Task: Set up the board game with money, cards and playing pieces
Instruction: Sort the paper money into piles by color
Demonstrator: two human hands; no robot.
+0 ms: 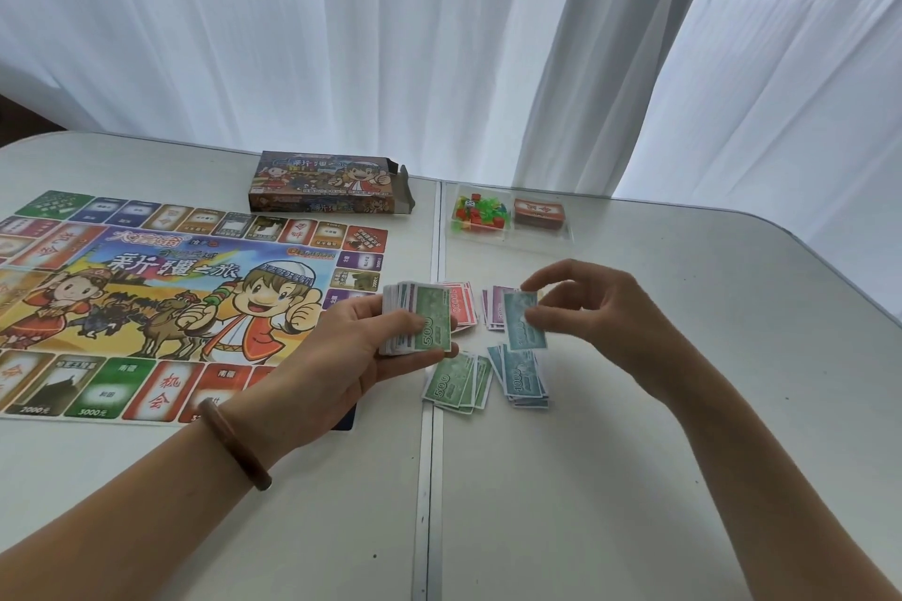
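My left hand (371, 347) grips a thick stack of play money (415, 325) with a green 500 note on top. My right hand (585, 303) pinches a single blue note (522, 322) just above the table. Under my hands lie sorted piles: green 500 notes (456, 383), blue 1000 notes (520, 381), red notes (463, 303) and purple notes (494, 310). The colourful game board (171, 298) lies flat at the left. A clear tray (507, 234) at the back holds small coloured playing pieces (481, 212) and a brown card deck (539, 212).
The open game box (327, 183) lies behind the board. A seam (432, 454) runs down the white table between its two halves. White curtains hang behind the table's far edge. A brown bangle (234, 447) circles my left wrist.
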